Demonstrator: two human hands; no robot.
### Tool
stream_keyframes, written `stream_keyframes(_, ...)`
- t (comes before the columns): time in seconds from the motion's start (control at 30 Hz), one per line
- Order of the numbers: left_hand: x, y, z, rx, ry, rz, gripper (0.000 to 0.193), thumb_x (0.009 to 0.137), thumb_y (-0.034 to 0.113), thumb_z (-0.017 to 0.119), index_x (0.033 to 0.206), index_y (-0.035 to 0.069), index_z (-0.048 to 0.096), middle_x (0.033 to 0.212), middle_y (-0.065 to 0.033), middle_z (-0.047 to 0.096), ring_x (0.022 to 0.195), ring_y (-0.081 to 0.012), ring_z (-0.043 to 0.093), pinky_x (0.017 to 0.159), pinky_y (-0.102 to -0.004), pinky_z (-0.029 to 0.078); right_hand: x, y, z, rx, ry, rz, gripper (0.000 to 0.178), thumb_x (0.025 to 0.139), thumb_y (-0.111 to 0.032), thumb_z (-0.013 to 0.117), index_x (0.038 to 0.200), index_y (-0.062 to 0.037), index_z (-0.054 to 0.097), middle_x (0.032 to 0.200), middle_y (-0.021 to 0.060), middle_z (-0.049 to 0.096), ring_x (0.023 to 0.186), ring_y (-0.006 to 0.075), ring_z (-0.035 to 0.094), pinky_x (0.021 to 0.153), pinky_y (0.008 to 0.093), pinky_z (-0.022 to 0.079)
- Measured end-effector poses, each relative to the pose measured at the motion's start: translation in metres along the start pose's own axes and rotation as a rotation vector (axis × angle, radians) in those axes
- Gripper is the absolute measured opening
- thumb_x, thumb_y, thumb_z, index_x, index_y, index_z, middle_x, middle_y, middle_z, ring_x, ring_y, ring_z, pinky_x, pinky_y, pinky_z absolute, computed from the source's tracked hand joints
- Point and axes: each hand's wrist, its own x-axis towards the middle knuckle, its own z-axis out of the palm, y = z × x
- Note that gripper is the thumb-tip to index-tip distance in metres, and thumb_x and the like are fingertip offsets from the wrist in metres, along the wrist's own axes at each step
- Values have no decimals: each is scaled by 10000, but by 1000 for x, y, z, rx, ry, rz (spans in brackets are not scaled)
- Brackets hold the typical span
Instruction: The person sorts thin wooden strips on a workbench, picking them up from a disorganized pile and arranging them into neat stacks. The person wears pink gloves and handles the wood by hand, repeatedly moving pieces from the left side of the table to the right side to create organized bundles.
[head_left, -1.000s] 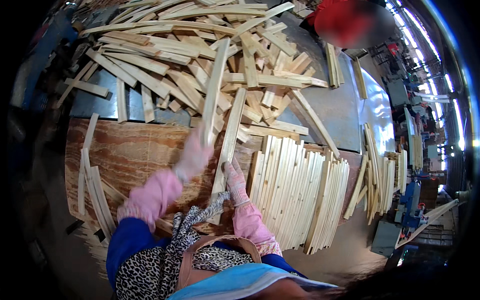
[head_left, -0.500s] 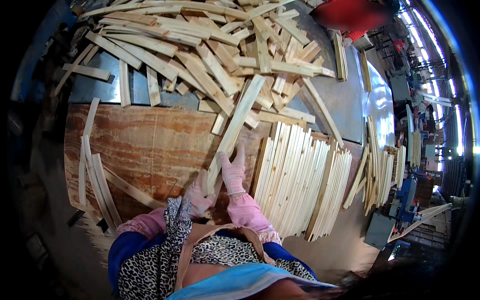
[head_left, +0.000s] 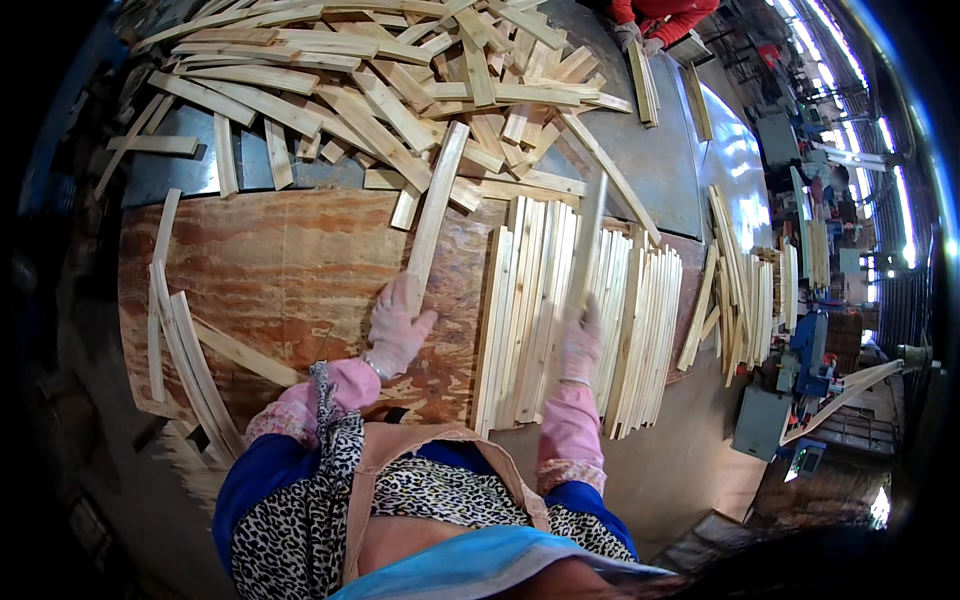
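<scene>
Both hands, close together half a second ago, now stand apart: the right hand is off to the right over the row of slats, and the left hand is alone at the near end of a long slat.

At the far left, loose slats lie along the edge of a plywood board, whose reddish-brown grain is streaked and worn. Beyond the board, a jumbled wood pile covers much of a grey metal surface. The long slat slants from the pile's near edge down to the left hand, whose thumb stands out from the fingers; whether they pinch the wood or only rest against it, I cannot tell.

Farther right, the right hand's fingers, slightly blurred, are closed around the lower end of a blurred slat pointing away over the row, where slats lie side by side.

Past the metal surface, a co-worker in red sleeves has both hands at some short boards. More stacked slats stand near the shiny right end; behind them are a grey cabinet, blue machinery and a dark wall with bright strips of light.
</scene>
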Motion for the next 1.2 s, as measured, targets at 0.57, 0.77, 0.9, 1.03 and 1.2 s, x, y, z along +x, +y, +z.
stream_keyframes(0.57, -174, -152, -113, -390, 869, -433, 261, 996, 182, 621, 1222, 57, 657, 1104, -99, 667, 1002, -220, 618, 893, -359, 518, 4, 169, -179, -1195, 174, -566, 510, 1044, -313, 514, 1491, -67, 526, 1455, 256, 564, 1318, 414, 559, 1094, 494, 468)
stream_keyframes(0.77, -350, -226, -198, -139, 1609, -904, 303, 998, 165, 601, 1269, 32, 630, 1115, -141, 693, 992, -259, 660, 912, -380, 521, 7, 71, -70, -1128, -175, -797, 546, 1033, -376, 523, 1492, -79, 527, 1461, 248, 565, 1328, 420, 554, 1100, 511, 462)
stream_keyframes(0.9, -433, -269, -144, 35, 1552, -1598, 343, 1027, 273, 552, 1267, 48, 649, 1150, -173, 717, 1040, -356, 683, 912, -416, 527, 80, 38, 1, -1172, -288, -857, 572, 1025, -418, 529, 1492, -87, 528, 1464, 242, 566, 1335, 424, 550, 1103, 521, 458)
stream_keyframes(1.03, -516, -291, -100, 75, 1520, -1881, 379, 1031, 290, 507, 1303, 73, 656, 1214, -196, 714, 1093, -386, 694, 926, -441, 549, 86, 5, 37, -1234, -310, -888, 599, 1018, -460, 536, 1493, -95, 529, 1468, 237, 567, 1341, 428, 546, 1107, 532, 455)
stream_keyframes(1.2, -524, -280, -31, -160, 1241, -2055, 427, 1021, 296, 515, 1369, 77, 627, 1288, -225, 678, 1123, -396, 686, 961, -479, 554, 104, -42, 51, -1363, -296, -973, 634, 1008, -513, 543, 1494, -105, 530, 1473, 230, 568, 1349, 433, 541, 1111, 546, 450)
